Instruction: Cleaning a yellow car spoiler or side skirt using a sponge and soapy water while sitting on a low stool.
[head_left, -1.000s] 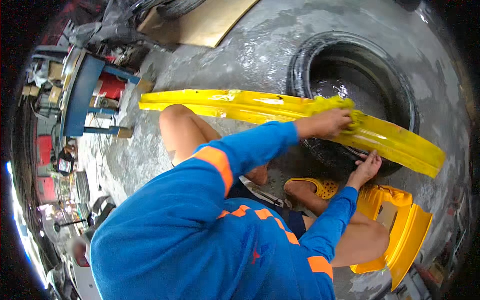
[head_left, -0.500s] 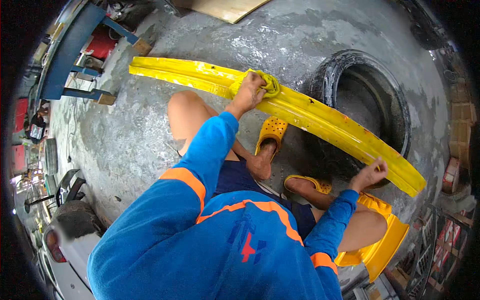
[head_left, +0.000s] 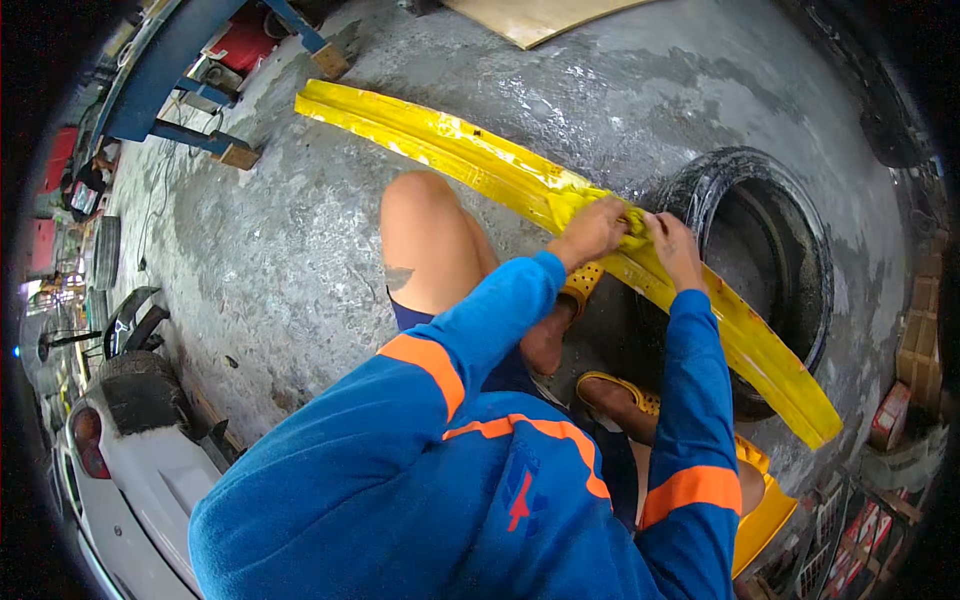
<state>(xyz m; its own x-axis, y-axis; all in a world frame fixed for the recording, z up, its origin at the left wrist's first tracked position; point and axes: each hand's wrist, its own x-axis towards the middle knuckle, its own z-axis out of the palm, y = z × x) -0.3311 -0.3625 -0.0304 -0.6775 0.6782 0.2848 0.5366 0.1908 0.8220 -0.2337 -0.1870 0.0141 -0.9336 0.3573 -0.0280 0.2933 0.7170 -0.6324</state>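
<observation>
A long, glossy yellow strip-shaped panel (head_left: pixel 440 135), with worn pale patches along it, lies slantwise in front of me from far left to near right. Its right part passes over the inner edge of a black tyre (head_left: pixel 820 270) on the floor. Bunched yellow cloth (head_left: pixel 572 203) rests on the panel's middle. My left hand (head_left: pixel 594 236) is closed on the cloth and presses it against the panel. Right beside it, my right hand (head_left: pixel 677 248) has its fingers pinched at the cloth's right side; the fingertips are partly hidden.
Beneath me is a yellow plastic stool (head_left: pixel 768 520). A blue metal frame (head_left: pixel 150 90) with wooden blocks stands far left, and a wooden board (head_left: pixel 540 15) lies at the back. A car's grey rear end (head_left: pixel 150 460) is at the lower left. Cardboard boxes (head_left: pixel 918 340) line the right.
My right hand has left the panel's right end and come up to the cloth beside my left hand. The cloth and left hand have slid rightward along the panel. The view has shifted slightly.
</observation>
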